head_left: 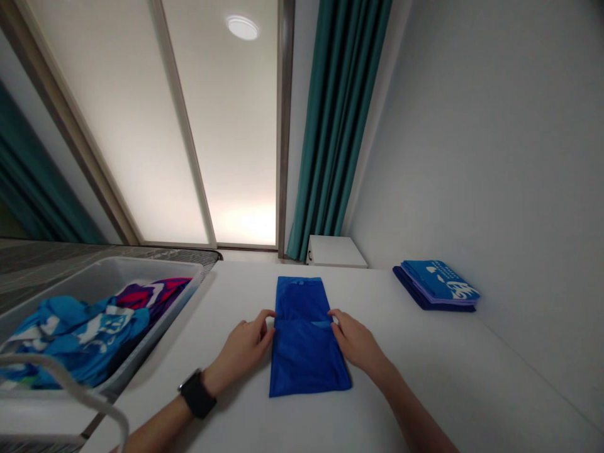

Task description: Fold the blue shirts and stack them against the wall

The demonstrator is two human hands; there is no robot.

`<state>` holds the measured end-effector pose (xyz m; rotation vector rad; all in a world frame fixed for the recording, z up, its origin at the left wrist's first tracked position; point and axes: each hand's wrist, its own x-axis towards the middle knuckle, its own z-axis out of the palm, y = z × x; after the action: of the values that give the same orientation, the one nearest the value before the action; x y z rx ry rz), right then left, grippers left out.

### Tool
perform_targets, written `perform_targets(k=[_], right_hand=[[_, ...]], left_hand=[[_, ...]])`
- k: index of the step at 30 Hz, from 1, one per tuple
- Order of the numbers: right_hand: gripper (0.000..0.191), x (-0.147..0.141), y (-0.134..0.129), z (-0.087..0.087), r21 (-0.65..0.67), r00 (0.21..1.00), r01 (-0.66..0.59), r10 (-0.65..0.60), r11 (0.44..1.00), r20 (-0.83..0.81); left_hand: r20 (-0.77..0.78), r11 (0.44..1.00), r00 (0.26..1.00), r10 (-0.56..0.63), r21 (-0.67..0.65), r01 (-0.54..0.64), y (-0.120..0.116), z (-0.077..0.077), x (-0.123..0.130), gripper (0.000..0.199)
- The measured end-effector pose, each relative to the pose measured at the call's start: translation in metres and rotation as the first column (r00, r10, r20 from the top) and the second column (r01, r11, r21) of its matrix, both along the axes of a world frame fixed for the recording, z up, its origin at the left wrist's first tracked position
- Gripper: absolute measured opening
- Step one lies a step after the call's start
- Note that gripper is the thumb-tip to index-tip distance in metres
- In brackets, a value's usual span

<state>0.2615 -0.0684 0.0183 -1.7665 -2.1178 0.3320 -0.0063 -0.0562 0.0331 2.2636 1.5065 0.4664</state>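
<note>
A dark blue cloth (309,358), folded into a long narrow shape, lies flat on the white table, with a folded edge running across its middle. At the left end of that edge, my left hand (246,343) pinches the cloth between thumb and fingers; a black watch is on that wrist. Opposite it, my right hand (357,340) pinches the right end of the same edge. The far part of the cloth reaches beyond both hands.
A translucent bin (172,318) at the left holds crumpled blue and red-purple clothes (89,333). Folded clothes (436,283) are stacked at the right by the wall. A white cabinet (336,251) stands beyond the white table (406,377). A pale curved bar (70,380) is at the lower left.
</note>
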Motion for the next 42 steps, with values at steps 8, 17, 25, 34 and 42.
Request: perform_targets(k=[8,17,25,34,42], right_hand=[[0.018,-0.019,0.006,-0.018,0.104,0.976,0.081,-0.101,0.991,0.195],[0.017,-0.018,0.006,-0.016,0.124,0.989,0.053,-0.069,0.991,0.128],[0.019,-0.008,0.015,-0.026,0.091,0.997,0.041,-0.047,0.995,0.057],[0.036,-0.021,-0.003,-0.015,0.403,0.977,-0.037,-0.051,0.915,0.208],[0.051,-0.041,-0.019,-0.034,0.15,0.959,-0.192,0.152,0.97,0.24]], left_hand=[[0.006,0.999,1.0,-0.029,0.014,0.029,0.022,-0.014,0.006,0.023],[0.245,1.0,0.969,-0.017,-0.001,0.017,0.021,-0.017,0.009,0.02],[0.186,0.999,0.982,-0.035,0.02,0.032,0.029,-0.028,0.008,0.019],[0.019,0.908,0.99,-0.138,0.401,0.118,0.001,-0.021,0.025,0.035],[-0.248,0.86,0.94,-0.236,0.396,0.321,-0.013,-0.057,0.032,0.057]])
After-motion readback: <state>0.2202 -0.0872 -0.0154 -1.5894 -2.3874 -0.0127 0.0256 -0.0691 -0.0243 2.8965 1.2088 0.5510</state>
